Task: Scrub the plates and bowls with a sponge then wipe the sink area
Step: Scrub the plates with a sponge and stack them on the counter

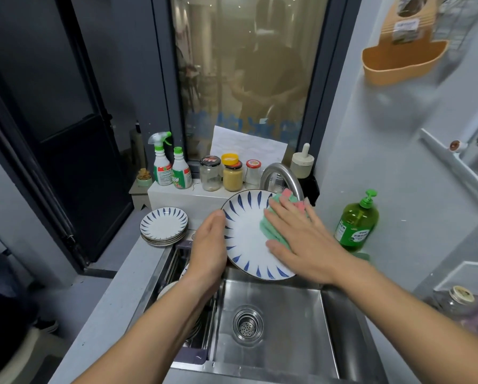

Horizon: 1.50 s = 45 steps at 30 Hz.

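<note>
At steel sink (pixel 287 314) under window (pixel 246 79), held plate (pixel 246 236) tilted over it, presumably so runoff fell inside. Gripped plate's left rim with left hand (pixel 208 245), thumb in front, fingers hidden behind. Pressed sponge (pixel 266 230) against plate's right side with right hand (pixel 301 234), fingers straight and flat, likely to spread scrubbing pressure. Noted stack (pixel 164 224) of plates on counter (pixel 138 273), left of sink; soap (pixel 356 223) on right.
</note>
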Each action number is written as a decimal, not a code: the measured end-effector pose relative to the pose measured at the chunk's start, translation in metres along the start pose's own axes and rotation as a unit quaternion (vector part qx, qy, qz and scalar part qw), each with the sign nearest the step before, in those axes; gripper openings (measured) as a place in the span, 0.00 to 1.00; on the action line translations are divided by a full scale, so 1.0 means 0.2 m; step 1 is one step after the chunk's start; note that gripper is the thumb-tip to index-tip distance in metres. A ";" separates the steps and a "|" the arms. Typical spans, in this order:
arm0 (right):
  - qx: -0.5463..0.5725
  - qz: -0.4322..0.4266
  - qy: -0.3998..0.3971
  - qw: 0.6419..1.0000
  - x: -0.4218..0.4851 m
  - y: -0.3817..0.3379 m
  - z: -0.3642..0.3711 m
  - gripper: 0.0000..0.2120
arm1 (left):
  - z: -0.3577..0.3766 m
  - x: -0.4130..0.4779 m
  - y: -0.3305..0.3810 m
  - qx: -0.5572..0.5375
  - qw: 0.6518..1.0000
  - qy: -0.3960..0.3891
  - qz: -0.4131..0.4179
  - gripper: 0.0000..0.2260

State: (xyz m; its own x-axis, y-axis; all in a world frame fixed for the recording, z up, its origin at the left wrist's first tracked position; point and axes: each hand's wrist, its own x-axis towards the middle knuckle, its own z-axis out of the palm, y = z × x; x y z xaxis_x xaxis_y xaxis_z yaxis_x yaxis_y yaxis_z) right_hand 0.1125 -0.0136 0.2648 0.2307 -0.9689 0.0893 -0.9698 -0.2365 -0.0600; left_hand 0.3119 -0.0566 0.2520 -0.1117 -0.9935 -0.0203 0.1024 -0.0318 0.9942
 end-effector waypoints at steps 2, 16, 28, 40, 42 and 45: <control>0.035 -0.016 -0.004 0.999 -0.04 -0.05 0.04 0.41 | 0.00 0.01 0.02 -0.005 1.000 0.005 -0.004 0.14; 0.376 0.045 0.165 0.911 -0.16 -0.24 0.15 0.13 | 0.05 0.03 0.01 -0.045 0.963 -0.038 -0.261 0.16; 0.492 0.113 0.208 0.838 -0.13 -0.18 0.11 0.15 | -0.01 -0.02 0.06 -0.038 0.913 -0.146 -0.380 0.18; 0.732 0.204 0.218 0.613 -0.12 -0.05 0.08 0.16 | -0.12 -0.03 -0.13 -0.052 0.983 -0.168 -0.057 0.17; 0.691 0.167 0.235 0.663 -0.13 -0.06 0.07 0.17 | -0.11 -0.03 -0.10 -0.058 0.986 -0.145 -0.053 0.20; 0.626 0.078 0.249 0.735 -0.15 -0.08 0.08 0.19 | -0.09 -0.03 -0.05 -0.071 0.988 -0.132 -0.046 0.23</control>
State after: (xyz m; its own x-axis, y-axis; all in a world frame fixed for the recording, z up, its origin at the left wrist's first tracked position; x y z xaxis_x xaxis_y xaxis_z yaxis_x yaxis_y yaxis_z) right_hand 0.1232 0.0182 0.2481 -0.2352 -0.9185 0.3179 -0.0761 -0.3087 -0.9481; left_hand 0.3294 -0.0528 0.2411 -0.3789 -0.9233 -0.0622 0.2161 -0.1536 0.9642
